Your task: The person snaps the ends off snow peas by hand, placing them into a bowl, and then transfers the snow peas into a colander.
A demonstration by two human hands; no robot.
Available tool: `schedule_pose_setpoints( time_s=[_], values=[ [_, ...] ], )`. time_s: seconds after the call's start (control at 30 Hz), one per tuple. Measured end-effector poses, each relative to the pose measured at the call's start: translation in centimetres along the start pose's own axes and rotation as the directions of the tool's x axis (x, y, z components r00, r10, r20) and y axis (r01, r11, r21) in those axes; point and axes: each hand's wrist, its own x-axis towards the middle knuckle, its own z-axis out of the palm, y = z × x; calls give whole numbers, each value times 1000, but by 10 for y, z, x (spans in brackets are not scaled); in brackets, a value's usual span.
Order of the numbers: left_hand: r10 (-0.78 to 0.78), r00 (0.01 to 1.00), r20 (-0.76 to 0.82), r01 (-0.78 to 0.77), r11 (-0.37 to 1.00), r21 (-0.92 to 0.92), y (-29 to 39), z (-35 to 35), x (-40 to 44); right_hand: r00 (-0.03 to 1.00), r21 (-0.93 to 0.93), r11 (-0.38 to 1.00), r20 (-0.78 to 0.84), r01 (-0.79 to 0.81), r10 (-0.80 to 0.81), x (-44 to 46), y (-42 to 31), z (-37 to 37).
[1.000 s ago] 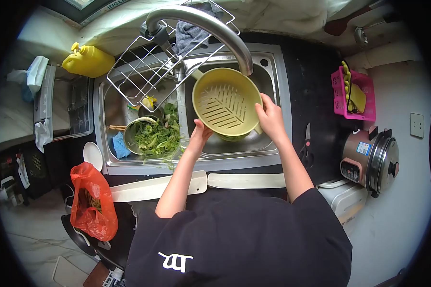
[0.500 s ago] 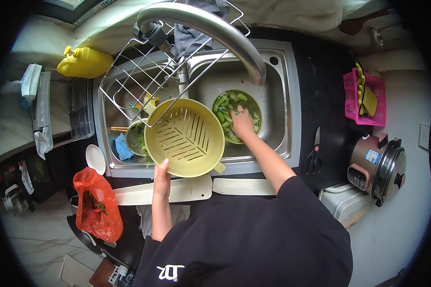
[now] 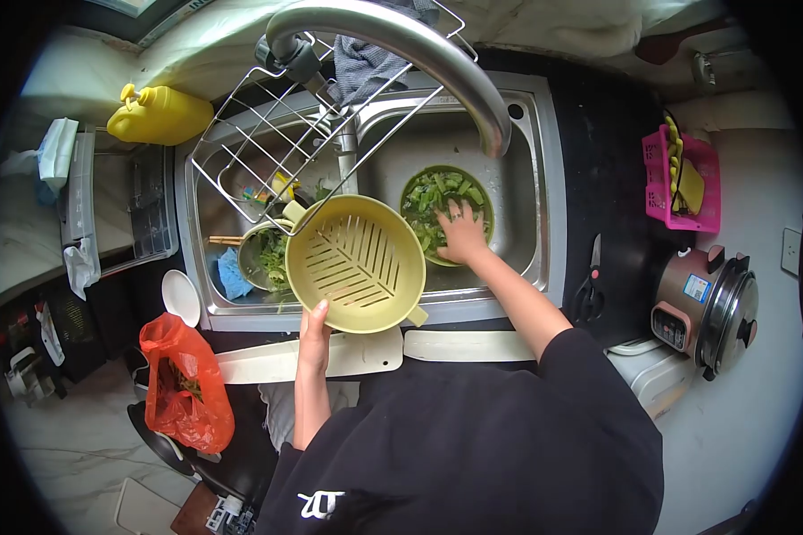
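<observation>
A yellow-green slotted colander (image 3: 355,263) hangs over the divider between the two sink basins, its near rim gripped by my left hand (image 3: 315,332). In the right basin stands a green bowl (image 3: 407,189) of water with cut green vegetables (image 3: 437,189) floating in it. My right hand (image 3: 462,234) lies on the vegetables with its fingers spread, at the bowl's near right side. Left of the colander, leafy greens (image 3: 275,259) lie in a metal bowl in the left basin, partly hidden by the colander.
A steel faucet (image 3: 419,45) arches over the sink beside a wire rack (image 3: 268,147). Scissors (image 3: 589,290), a pink basket (image 3: 656,178) and a cooker (image 3: 700,303) are at the right. A red bag (image 3: 187,383) and a yellow jug (image 3: 161,116) are at the left.
The colander has moved left off the green bowl, held now by my left hand alone. My right hand let go of it and went to the vegetables, where its fingers have since spread.
</observation>
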Motion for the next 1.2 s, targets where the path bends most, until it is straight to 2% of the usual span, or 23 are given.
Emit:
schedule_pose_setpoints(
  time_s=[0.07, 0.1, 0.13, 0.2, 0.33, 0.4, 0.43, 0.47, 0.5, 0.53, 0.57, 0.7, 0.8, 0.83, 0.87, 0.9, 0.93, 0.97, 1.0, 1.07, 1.1, 1.13, 1.2],
  values=[
    [16, 1000, 0, -16, 1000, 14, 0, -2, 0, 909, -212, 977, 407, -5, 93, 6, -4, -2],
    [17, 1000, 3, -17, 1000, 16, 0, -3, 0, 864, -164, 981, 475, -100, 167, 20, 13, 51],
    [16, 1000, 7, -16, 1000, 17, 0, -3, -1, 864, -162, 982, 476, -99, 165, 21, 16, 54],
    [18, 1000, 1, -18, 1000, 20, 1, -2, -2, 976, 31, 999, 217, -12, 5, 19, 17, 50],
    [8, 1000, -19, -7, 998, 66, 1, 2, -3, 991, 271, 955, 92, -118, 96, 19, 11, 15],
    [17, 1000, -20, -16, 997, 74, 2, 5, -3, 944, 686, 651, 282, -325, 174, 26, 14, -3],
    [24, 999, -21, -22, 996, 85, 2, 8, -3, 849, 773, 351, 489, -528, 202, 28, 14, -10],
    [29, 999, -21, -27, 996, 85, 2, 10, -3, 851, 775, 353, 485, -524, 201, 27, 16, -18],
    [61, 998, -27, -57, 992, 116, 1, 12, -1, 807, 818, -22, 572, -575, 147, 25, 19, -28],
    [94, 995, -31, -88, 985, 146, 1, 15, 0, 772, 727, -389, 632, -565, 60, 24, 20, -38],
    [114, 993, -36, -108, 986, 129, -1, 16, 1, 770, 674, -508, 637, -537, 30, 24, 21, -44],
    [146, 989, -22, -139, 973, 184, 12, 42, 1, 858, 598, -669, 500, -440, -117, 7, 10, -106],
    [189, 982, 11, -187, 964, 190, 1, 56, 9, 922, 705, -622, 381, -342, -75, -11, -27, -148],
    [203, 979, 28, -204, 949, 239, -2, 59, 12, 949, 837, -460, 311, -297, -46, -16, -40, -150],
    [205, 978, 26, -205, 949, 239, -7, 59, 16, 966, 960, -114, 253, -257, -48, -17, -50, -149],
    [161, 986, 37, -165, 968, 188, -13, 58, 20, 989, 962, 272, 29, 13, -148, -19, -54, -146],
    [116, 992, 49, -122, 983, 135, -8, 64, 20, 937, 758, 574, -139, 309, -321, -23, -64, -154],
    [40, 999, 19, -42, 995, 94, -5, 70, 15, 935, 738, 644, 50, 203, -352, -33, -68, -167],
    [38, 999, 10, -39, 995, 92, -11, 65, 18, 932, 740, 641, 54, 203, -359, -35, -69, -173],
    [73, 997, 14, -74, 993, 91, -29, 53, 24, 913, 502, 775, -77, 383, -401, -40, -62, -179],
    [69, 998, 2, -69, 994, 89, -32, 49, 24, 950, 623, 735, -47, 270, -309, -36, -60, -187],
    [55, 998, -12, -54, 997, 53, -34, 46, 24, 949, 629, 712, -182, 313, -257, -29, -52, -189],
    [29, 999, -39, -30, 999, -26, -37, 42, 25, 994, 872, 490, -64, 11, 91, -20, -39, -188]
  ],
)
